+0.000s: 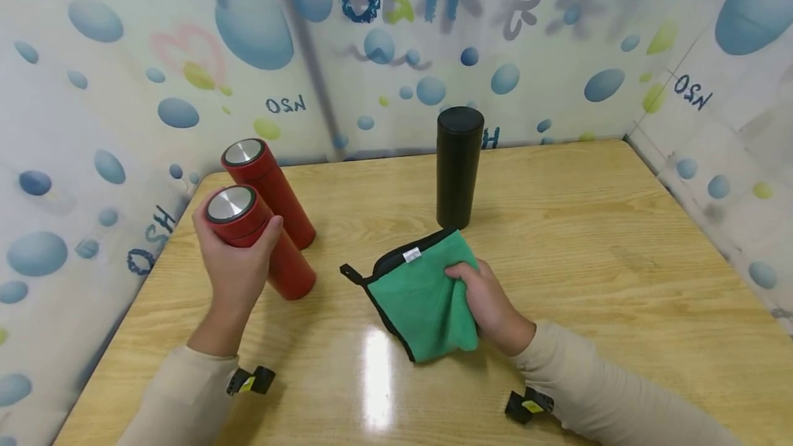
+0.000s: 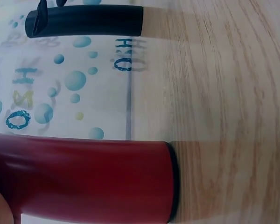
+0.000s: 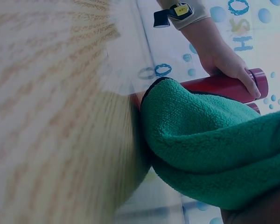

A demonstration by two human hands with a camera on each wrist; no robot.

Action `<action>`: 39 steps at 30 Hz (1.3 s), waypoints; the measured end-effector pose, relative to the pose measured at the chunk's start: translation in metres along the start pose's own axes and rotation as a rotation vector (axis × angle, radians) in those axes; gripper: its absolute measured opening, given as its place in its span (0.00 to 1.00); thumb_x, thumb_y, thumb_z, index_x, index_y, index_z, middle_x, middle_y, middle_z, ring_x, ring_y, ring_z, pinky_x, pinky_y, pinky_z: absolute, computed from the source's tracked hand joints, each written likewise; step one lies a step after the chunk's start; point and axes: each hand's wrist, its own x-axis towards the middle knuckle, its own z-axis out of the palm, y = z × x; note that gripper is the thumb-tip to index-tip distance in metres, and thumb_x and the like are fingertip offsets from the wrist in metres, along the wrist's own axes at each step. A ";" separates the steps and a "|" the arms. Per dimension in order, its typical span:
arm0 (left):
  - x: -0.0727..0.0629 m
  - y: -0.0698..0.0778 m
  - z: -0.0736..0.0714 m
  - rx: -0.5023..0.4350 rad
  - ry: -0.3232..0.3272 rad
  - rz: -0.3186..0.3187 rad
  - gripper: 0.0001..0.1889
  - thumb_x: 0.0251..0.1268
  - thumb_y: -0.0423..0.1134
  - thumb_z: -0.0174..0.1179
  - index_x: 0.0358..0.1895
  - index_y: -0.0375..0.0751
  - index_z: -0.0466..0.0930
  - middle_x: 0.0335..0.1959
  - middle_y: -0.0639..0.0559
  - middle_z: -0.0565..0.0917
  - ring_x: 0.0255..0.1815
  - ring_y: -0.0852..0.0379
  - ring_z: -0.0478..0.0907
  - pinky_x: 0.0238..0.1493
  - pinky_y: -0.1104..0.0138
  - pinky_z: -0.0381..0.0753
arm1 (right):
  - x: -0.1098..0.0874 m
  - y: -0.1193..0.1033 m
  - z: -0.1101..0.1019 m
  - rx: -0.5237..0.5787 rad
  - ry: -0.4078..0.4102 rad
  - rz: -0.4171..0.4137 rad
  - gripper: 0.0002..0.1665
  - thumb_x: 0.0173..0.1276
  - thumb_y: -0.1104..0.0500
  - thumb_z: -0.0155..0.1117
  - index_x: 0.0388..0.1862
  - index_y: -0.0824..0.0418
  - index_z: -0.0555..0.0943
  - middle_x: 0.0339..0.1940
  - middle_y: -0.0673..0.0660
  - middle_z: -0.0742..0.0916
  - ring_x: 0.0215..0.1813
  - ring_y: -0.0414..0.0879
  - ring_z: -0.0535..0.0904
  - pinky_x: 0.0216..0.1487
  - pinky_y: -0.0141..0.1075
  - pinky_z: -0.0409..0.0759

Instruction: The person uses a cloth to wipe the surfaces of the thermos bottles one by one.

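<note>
At the left of the head view, my left hand (image 1: 238,267) grips the upper part of the nearer red thermos (image 1: 286,263), its steel-topped lid showing above the fingers. In the left wrist view the base of this red thermos (image 2: 98,179) meets the wood. A second red thermos (image 1: 279,195) stands just behind it. My right hand (image 1: 492,305) pinches a folded green cloth (image 1: 427,301) with black edging, a white tag and a black loop. The right wrist view shows the fluffy green cloth (image 3: 200,135) bunched close over the table, partly covering the red thermos.
A black thermos (image 1: 458,171) stands upright behind the cloth, near the back of the wooden table (image 1: 595,226). Walls (image 1: 396,115) printed with blue spots and letters rise directly behind the table and along its left and right sides.
</note>
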 end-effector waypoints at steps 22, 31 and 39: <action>-0.023 0.014 0.015 -0.121 -0.095 0.137 0.39 0.52 0.27 0.68 0.69 0.41 0.63 0.60 0.53 0.75 0.62 0.52 0.72 0.54 0.71 0.79 | 0.001 -0.001 0.004 0.098 0.080 0.003 0.18 0.79 0.55 0.44 0.59 0.64 0.69 0.44 0.49 0.81 0.47 0.41 0.81 0.54 0.35 0.80; -0.047 0.038 0.049 -0.183 -0.274 0.225 0.39 0.48 0.23 0.69 0.67 0.42 0.65 0.55 0.49 0.78 0.55 0.49 0.77 0.52 0.69 0.82 | -0.007 -0.008 0.010 -0.026 0.084 -0.063 0.24 0.82 0.48 0.39 0.62 0.64 0.68 0.49 0.52 0.78 0.50 0.38 0.77 0.58 0.30 0.75; -0.065 0.046 0.080 -0.174 -0.404 0.212 0.41 0.49 0.26 0.71 0.68 0.38 0.63 0.57 0.49 0.78 0.58 0.49 0.76 0.53 0.67 0.83 | -0.016 -0.006 0.012 -0.187 0.059 -0.148 0.26 0.84 0.48 0.37 0.62 0.67 0.68 0.52 0.61 0.79 0.52 0.37 0.74 0.59 0.27 0.72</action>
